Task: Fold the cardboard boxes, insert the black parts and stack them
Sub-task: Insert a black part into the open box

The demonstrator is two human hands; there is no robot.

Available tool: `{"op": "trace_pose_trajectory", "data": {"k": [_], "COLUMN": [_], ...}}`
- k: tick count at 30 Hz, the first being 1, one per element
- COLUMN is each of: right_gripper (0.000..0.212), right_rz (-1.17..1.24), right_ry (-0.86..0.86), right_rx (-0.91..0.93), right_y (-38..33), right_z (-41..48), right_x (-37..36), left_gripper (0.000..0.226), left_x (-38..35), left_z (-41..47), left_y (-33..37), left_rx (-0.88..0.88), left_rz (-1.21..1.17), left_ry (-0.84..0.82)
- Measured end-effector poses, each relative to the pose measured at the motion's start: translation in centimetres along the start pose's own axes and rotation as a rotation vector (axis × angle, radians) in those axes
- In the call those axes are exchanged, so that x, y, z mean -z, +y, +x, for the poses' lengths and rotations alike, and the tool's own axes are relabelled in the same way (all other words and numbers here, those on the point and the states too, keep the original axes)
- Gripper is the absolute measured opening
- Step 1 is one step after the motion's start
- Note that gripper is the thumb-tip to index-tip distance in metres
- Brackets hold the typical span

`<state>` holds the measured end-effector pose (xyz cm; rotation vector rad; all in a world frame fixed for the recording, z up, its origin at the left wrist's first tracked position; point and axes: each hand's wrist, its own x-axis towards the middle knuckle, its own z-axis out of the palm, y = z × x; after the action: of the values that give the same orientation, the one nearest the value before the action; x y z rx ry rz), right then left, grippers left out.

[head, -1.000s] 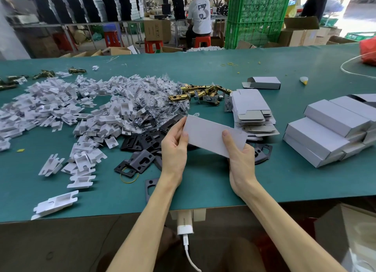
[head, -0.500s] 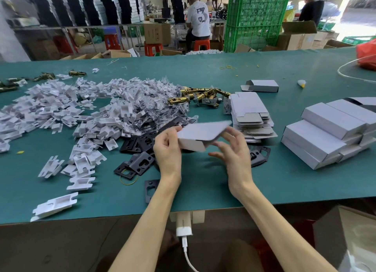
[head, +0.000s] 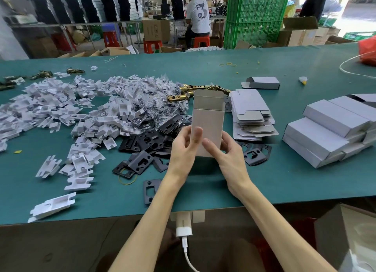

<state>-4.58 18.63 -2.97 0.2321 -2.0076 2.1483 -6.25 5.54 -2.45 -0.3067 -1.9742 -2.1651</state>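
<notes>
Heaps of white plastic inserts (head: 61, 108) cover the left part of your green table (head: 203, 64), with a few strays lying closer to your edge. Next over, the black plates (head: 146, 141) sit in a loose pile right up against the inserts. A yellow rubber band (head: 127, 179) pokes out from under the nearest one, and a single plate (head: 151, 188) lies on its own near the table edge. Behind that pile you've got some brass latches (head: 195, 90) next to a bunch of little clear bags.

Dead centre is your cardboard box (head: 207, 117). It's opened up into a tube and held upright in the air over the black plates, top flap open and sticking straight up. Your left hand (head: 184, 149) grips the lower left side, thumb flat on the front face, fingers out of sight behind. Your right hand (head: 227, 151) grips the lower right, thumb laid across the front and fingers curled round the back. Can't tell how the bottom flaps sit, your hands cover them.

Just right of the box, flat box blanks (head: 250, 113) are stacked up, with a lone folded box (head: 262, 82) lying beyond them. Far right, finished boxes (head: 329, 129) sit in a stepped pile.
</notes>
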Motion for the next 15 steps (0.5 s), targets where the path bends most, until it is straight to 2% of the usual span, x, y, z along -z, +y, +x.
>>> {"op": "trace_pose_trajectory", "data": {"k": [2,5,7,9,12,15], "right_gripper": [0.048,0.055,0.052,0.06,0.064,0.059], "right_rz": [-0.041,-0.152,-0.345,-0.65,-1.072,-1.129], "right_ry": [0.001,0.031,0.031,-0.079,-0.264,-0.242], "right_rx": [0.008,-0.001,0.006,0.05,0.12,0.106], "right_y": [-0.1,0.0,0.4,0.6,1.3,1.4], "right_z": [0.0,0.0,0.1,0.2,0.3,0.0], "right_x": [0.0,0.0,0.0,-0.5,-1.7,-2.3], "left_gripper": [0.049,0.034,0.023,0.016,0.016,0.023], "left_x": [0.0,0.2,0.6,0.7,0.8,0.9], "left_z": [-0.1,0.1,0.5,0.8,1.0,1.0], "left_y": [-0.1,-0.1,0.2,0.5,0.4,0.0], "left_rx": [-0.012,-0.022,-0.028,-0.044,-0.068,-0.057], "left_rz": [0.017,-0.074,-0.15,-0.211,-0.22,-0.204], "left_ry": [0.072,0.307,0.482,0.614,0.679,0.675]}}
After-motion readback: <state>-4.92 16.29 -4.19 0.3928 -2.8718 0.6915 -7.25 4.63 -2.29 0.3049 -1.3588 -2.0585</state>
